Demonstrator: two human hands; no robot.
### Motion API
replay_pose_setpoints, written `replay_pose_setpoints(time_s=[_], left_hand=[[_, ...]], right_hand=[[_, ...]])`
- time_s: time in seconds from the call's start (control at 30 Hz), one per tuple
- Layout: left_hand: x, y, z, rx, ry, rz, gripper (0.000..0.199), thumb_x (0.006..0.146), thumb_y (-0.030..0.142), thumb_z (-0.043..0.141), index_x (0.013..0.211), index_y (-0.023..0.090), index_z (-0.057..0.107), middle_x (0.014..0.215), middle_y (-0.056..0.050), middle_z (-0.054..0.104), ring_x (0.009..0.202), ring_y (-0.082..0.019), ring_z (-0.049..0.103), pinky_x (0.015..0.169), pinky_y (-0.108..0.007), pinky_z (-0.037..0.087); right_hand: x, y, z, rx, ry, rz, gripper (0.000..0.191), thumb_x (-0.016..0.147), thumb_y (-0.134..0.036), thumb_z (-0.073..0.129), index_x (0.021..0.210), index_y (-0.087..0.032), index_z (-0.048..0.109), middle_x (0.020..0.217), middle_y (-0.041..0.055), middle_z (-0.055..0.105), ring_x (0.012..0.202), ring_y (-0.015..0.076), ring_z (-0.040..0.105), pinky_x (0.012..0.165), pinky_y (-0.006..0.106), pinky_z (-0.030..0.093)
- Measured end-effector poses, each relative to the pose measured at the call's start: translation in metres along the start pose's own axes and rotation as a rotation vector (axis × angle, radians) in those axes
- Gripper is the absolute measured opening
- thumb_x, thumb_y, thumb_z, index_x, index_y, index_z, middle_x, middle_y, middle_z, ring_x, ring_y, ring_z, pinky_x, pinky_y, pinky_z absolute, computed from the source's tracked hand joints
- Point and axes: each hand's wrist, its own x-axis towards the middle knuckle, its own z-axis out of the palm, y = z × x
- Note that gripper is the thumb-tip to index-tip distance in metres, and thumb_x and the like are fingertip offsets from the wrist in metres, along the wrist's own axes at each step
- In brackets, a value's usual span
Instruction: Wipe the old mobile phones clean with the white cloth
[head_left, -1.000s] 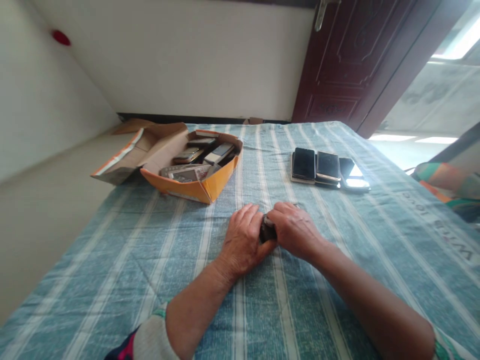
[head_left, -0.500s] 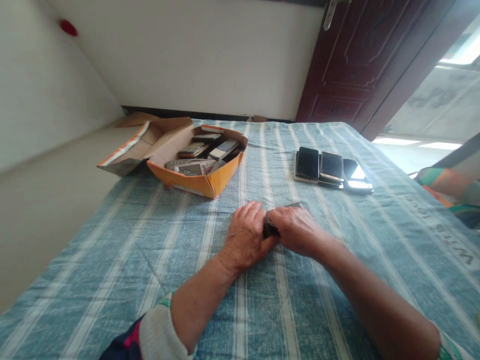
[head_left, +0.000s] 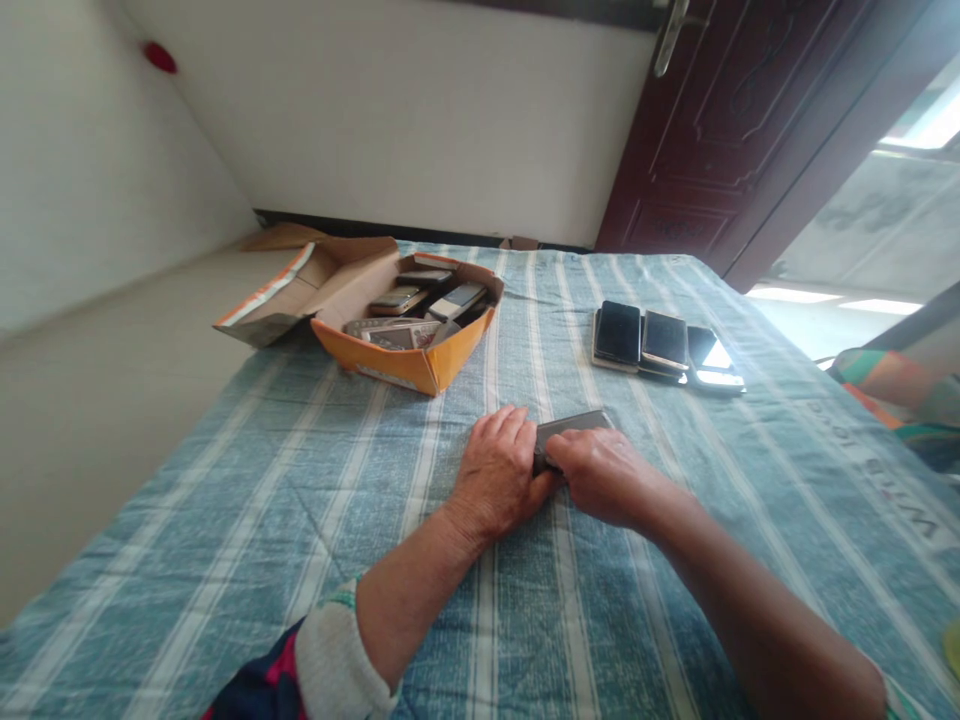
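Grey casing of one phone shows between the two hands, lying aslant near the middle of the surface; the left hand is closed over its left end, fingers side by side and thumb along the near edge; the right hand is curled nearly into a fist, fingertips against the casing, though I cannot tell whether they pinch anything; one open orange box stands beyond on the left, at least four handsets visible inside; to the right, three phones lie face up in a row, the left and middle ones each resting on another; blue-and-white striped cloth covers the surface, with dark lettering at the right; behind are a white wall and one dark red door with a metal handle.
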Motion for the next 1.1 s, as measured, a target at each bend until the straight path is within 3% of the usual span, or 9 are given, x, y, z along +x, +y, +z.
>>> replay_pose_setpoints(time_s=[0.2,0.33,0.43,0.57,0.77,1.1], left_hand=[[0.000,0.001,0.001,0.039,-0.023,-0.011,0.056,0.079,0.054,0.062,0.110,0.008,0.060,0.126,-0.024,0.060,0.123,-0.038,0.052,0.103,-0.053,0.041],[0.003,0.003,-0.001,0.029,-0.050,-0.021,0.062,0.074,0.056,0.069,0.112,0.008,0.059,0.126,-0.023,0.060,0.123,-0.037,0.052,0.102,-0.053,0.041],[0.005,0.004,-0.004,0.027,-0.071,-0.027,0.061,0.070,0.053,0.074,0.108,0.008,0.060,0.124,-0.023,0.061,0.121,-0.038,0.052,0.101,-0.053,0.041],[0.005,0.003,-0.005,0.016,-0.056,-0.011,0.058,0.071,0.051,0.074,0.107,0.008,0.060,0.123,-0.023,0.061,0.120,-0.038,0.053,0.101,-0.053,0.042],[0.003,0.001,-0.002,0.012,-0.041,0.006,0.052,0.078,0.055,0.064,0.105,0.010,0.059,0.119,-0.021,0.062,0.118,-0.037,0.053,0.100,-0.054,0.042],[0.003,0.003,-0.005,0.038,-0.105,-0.011,0.055,0.082,0.052,0.061,0.114,0.008,0.058,0.129,-0.023,0.059,0.125,-0.037,0.050,0.106,-0.054,0.038]], right_hand=[[-0.010,-0.002,-0.002,0.026,-0.048,0.016,0.017,0.074,-0.004,0.052,0.077,-0.017,0.063,0.067,0.0048,0.064,0.057,0.0135,0.050,0.053,0.031,0.017],[-0.023,0.019,-0.009,0.154,-0.058,0.056,0.019,0.072,-0.001,0.051,0.067,-0.018,0.059,0.063,0.0033,0.061,0.055,0.0123,0.046,0.053,0.029,0.020],[-0.028,0.038,-0.019,0.331,0.123,0.054,0.018,0.080,-0.007,0.049,0.072,-0.018,0.060,0.066,0.0019,0.060,0.059,0.0123,0.048,0.056,0.026,0.027],[-0.020,0.040,-0.016,0.332,0.304,0.128,0.014,0.083,-0.013,0.049,0.081,-0.017,0.062,0.072,0.0036,0.061,0.065,0.0148,0.052,0.059,0.027,0.030],[0.002,0.016,0.014,0.145,0.256,0.103,0.019,0.084,-0.010,0.044,0.086,-0.017,0.062,0.081,0.0060,0.064,0.071,0.0163,0.054,0.061,0.027,0.029],[0.006,0.008,0.001,0.011,0.010,0.045,0.012,0.079,-0.013,0.053,0.084,-0.017,0.063,0.072,0.0033,0.065,0.058,0.0121,0.047,0.054,0.029,0.018]])
